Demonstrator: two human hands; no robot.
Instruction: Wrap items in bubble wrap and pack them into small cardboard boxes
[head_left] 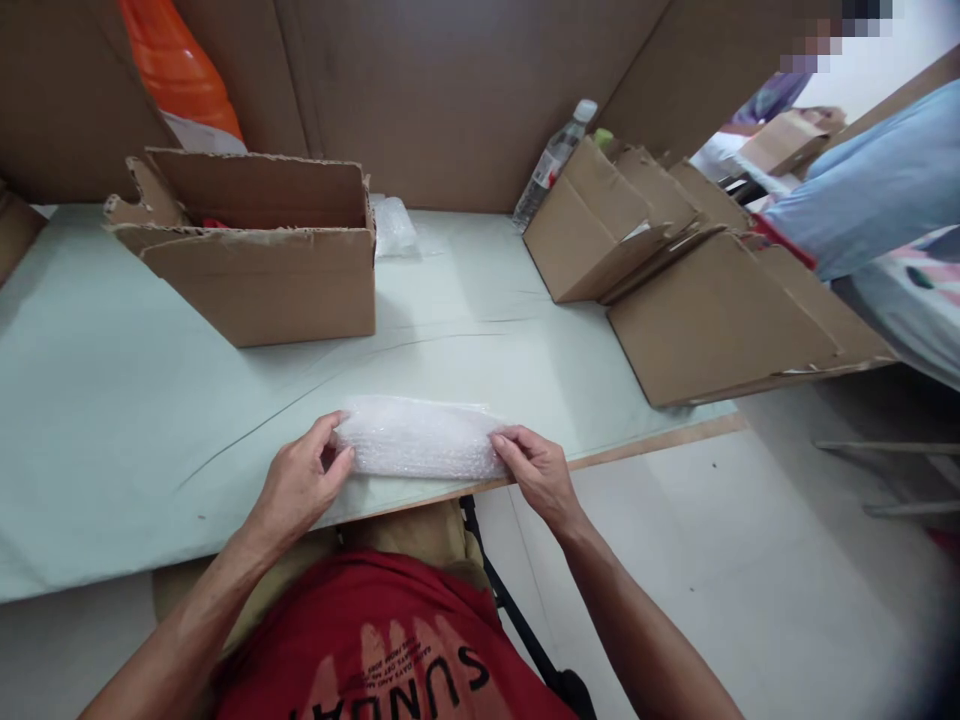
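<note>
A folded, long piece of bubble wrap (pixel 420 438) lies near the front edge of the table, directly before me. My left hand (pixel 306 470) pinches its left end between thumb and fingers. At the opposite end, my right hand (pixel 536 468) grips the wrap with the thumb on top and the fingers around the edge. Whether anything is inside the wrap cannot be made out.
An open cardboard box (pixel 300 285) stands behind on the left, with more bubble wrap (pixel 395 228) beside it. A clear bottle (pixel 555 165) and cardboard boxes (pixel 720 310) stand at right. An orange bottle (pixel 180 75) is at the back. Another person's blue clothing (pixel 870 190) shows at far right.
</note>
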